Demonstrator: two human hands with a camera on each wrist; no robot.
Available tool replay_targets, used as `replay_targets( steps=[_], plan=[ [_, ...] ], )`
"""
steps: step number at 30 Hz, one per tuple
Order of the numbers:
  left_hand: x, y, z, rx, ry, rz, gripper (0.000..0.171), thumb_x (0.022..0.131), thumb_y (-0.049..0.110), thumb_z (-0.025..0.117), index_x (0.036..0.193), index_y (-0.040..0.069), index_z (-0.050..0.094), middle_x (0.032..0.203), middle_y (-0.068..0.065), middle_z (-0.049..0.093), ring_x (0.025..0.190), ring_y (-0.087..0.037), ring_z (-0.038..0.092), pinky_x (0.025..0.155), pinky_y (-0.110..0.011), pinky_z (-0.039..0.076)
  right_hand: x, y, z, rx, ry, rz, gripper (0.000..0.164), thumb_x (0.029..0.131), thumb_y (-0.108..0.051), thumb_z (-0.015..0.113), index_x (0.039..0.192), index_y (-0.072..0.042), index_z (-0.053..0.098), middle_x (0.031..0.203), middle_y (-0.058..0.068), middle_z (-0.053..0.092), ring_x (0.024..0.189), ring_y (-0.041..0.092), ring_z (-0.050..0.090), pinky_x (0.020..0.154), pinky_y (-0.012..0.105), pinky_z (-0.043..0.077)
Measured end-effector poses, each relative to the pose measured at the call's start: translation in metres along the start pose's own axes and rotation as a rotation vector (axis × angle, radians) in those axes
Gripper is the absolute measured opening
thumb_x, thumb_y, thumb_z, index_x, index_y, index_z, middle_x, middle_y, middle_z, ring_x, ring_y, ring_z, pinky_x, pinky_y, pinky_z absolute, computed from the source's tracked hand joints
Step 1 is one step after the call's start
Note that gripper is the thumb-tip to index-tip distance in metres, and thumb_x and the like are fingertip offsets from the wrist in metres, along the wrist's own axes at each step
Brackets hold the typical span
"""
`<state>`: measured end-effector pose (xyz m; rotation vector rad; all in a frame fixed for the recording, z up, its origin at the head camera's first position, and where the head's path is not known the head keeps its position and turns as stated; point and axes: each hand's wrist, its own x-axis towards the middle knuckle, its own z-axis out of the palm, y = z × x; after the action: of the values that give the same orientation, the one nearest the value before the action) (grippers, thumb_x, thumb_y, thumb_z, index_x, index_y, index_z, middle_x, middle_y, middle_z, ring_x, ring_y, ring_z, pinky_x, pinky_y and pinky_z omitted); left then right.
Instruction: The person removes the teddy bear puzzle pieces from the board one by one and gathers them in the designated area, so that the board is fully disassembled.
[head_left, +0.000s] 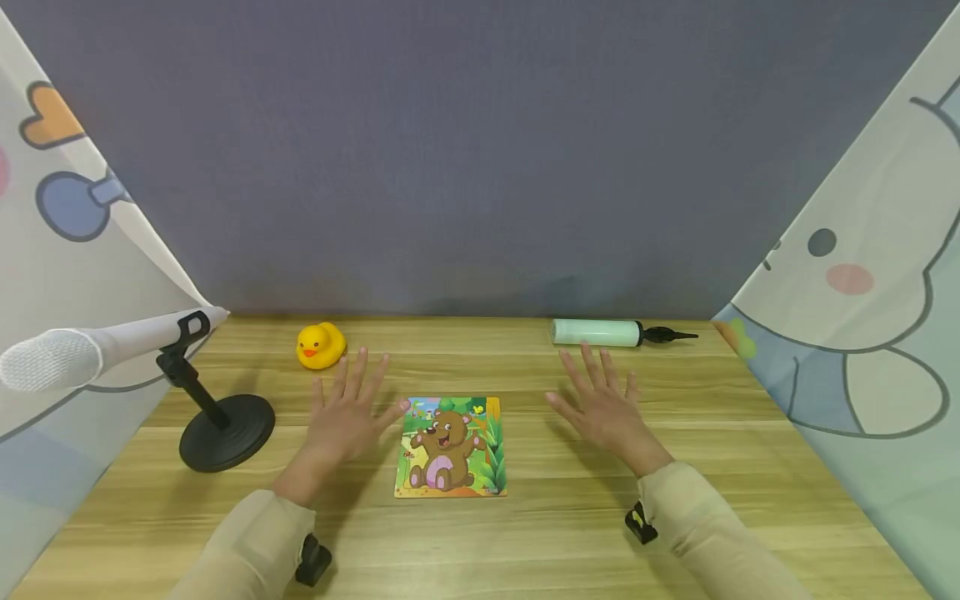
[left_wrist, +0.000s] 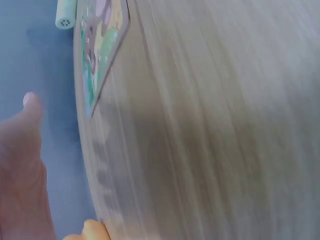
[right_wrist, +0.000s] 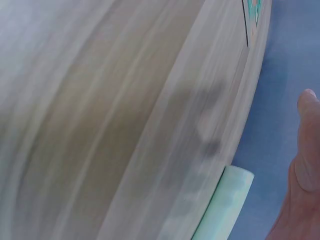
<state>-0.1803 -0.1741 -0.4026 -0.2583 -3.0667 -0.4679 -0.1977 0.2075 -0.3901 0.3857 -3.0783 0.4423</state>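
My left hand [head_left: 347, 421] is held above the table with its fingers spread, just left of a square bear picture puzzle [head_left: 450, 447]. Its thumb tip appears at the puzzle's upper left corner; whether they touch I cannot tell. On the other side, my right hand [head_left: 606, 408] is spread too, palm down and holding nothing. Beyond its fingertips lies a pale green hand pump [head_left: 597, 332] with a black nozzle. A yellow rubber duck [head_left: 321, 346] sits beyond the left hand. The left wrist view shows the puzzle's edge [left_wrist: 106, 55] and the left thumb [left_wrist: 31, 115].
A white microphone [head_left: 112, 350] on a black stand with a round base [head_left: 227, 432] stands at the left. The wooden table [head_left: 525, 550] meets a grey upright panel [head_left: 480, 167] at the back. Printed cartoon sheets [head_left: 847, 275] hang on both sides.
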Motion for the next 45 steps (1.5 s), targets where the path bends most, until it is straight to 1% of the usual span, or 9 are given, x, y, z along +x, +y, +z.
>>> replay_targets(
  steps=[4,9,14,17,23,30,36,40,45],
  plan=[
    [0.0,0.008,-0.001,0.017,-0.02,0.088,0.089,0.098,0.064,0.051,0.165,0.02,0.013,0.17,-0.016,-0.001,0.153,-0.046,0.002,0.116,-0.073,-0.003,0.003,-0.01,-0.002,0.007,0.003,-0.043,0.077,0.105,-0.061,0.039,0.165,-0.022,0.011,0.17,0.013,-0.005,0.154,0.044,-0.004,0.113,0.075,-0.008],
    [-0.001,0.015,-0.003,0.005,-0.087,0.192,0.098,0.091,0.063,0.064,0.163,0.014,0.02,0.169,-0.019,0.007,0.152,-0.048,0.007,0.115,-0.074,0.002,0.007,-0.022,-0.002,-0.006,0.037,-0.104,0.075,0.104,-0.053,0.05,0.164,-0.021,0.019,0.17,0.014,0.003,0.154,0.044,0.004,0.115,0.076,0.003],
    [-0.004,0.018,-0.003,-0.024,-0.167,0.256,0.11,0.08,0.06,0.078,0.162,0.009,0.025,0.167,-0.023,0.011,0.15,-0.052,0.011,0.114,-0.076,0.006,0.013,-0.035,0.002,-0.023,0.05,-0.16,0.075,0.101,-0.045,0.06,0.163,-0.019,0.025,0.17,0.014,0.008,0.154,0.041,0.008,0.117,0.072,0.011],
    [-0.005,0.017,-0.001,-0.036,-0.189,0.277,0.116,0.073,0.06,0.083,0.161,0.008,0.027,0.166,-0.025,0.014,0.15,-0.052,0.013,0.114,-0.076,0.007,0.017,-0.041,0.006,0.005,0.054,-0.204,0.076,0.099,-0.04,0.066,0.162,-0.017,0.029,0.169,0.015,0.013,0.154,0.041,0.011,0.117,0.071,0.016],
    [-0.007,0.015,0.002,-0.062,-0.219,0.277,0.124,0.064,0.062,0.086,0.16,0.008,0.029,0.166,-0.025,0.015,0.15,-0.053,0.012,0.113,-0.077,0.005,0.023,-0.048,0.015,0.142,0.048,-0.27,0.071,0.096,-0.034,0.072,0.155,-0.01,0.042,0.161,0.019,0.034,0.149,0.044,0.026,0.116,0.066,0.026],
    [-0.01,0.017,0.003,-0.077,-0.299,0.232,0.125,0.064,0.06,0.088,0.16,0.006,0.029,0.165,-0.028,0.017,0.15,-0.053,0.012,0.114,-0.076,0.004,0.026,-0.055,0.027,0.269,-0.065,-0.204,0.062,0.094,-0.033,0.075,0.147,-0.01,0.053,0.151,0.016,0.046,0.143,0.041,0.037,0.114,0.06,0.034],
    [-0.01,0.017,0.003,-0.064,-0.307,0.227,0.127,0.06,0.058,0.089,0.159,0.006,0.03,0.164,-0.028,0.019,0.149,-0.052,0.015,0.114,-0.076,0.005,0.029,-0.058,0.034,0.248,-0.129,-0.194,0.058,0.09,-0.033,0.079,0.141,-0.013,0.061,0.144,0.013,0.053,0.139,0.038,0.042,0.113,0.057,0.037],
    [-0.01,0.015,0.001,-0.054,-0.289,0.233,0.129,0.058,0.058,0.09,0.159,0.005,0.031,0.163,-0.029,0.022,0.149,-0.052,0.018,0.113,-0.077,0.007,0.03,-0.06,0.036,0.226,-0.153,-0.196,0.059,0.089,-0.034,0.08,0.14,-0.013,0.062,0.142,0.012,0.054,0.137,0.037,0.044,0.111,0.056,0.04],
    [-0.011,0.013,0.0,-0.049,-0.296,0.224,0.13,0.058,0.058,0.091,0.159,0.004,0.03,0.162,-0.03,0.022,0.148,-0.052,0.018,0.114,-0.076,0.007,0.03,-0.063,0.037,0.214,-0.17,-0.205,0.061,0.088,-0.036,0.081,0.141,-0.013,0.061,0.14,0.013,0.054,0.135,0.038,0.045,0.11,0.059,0.04]
  ],
)
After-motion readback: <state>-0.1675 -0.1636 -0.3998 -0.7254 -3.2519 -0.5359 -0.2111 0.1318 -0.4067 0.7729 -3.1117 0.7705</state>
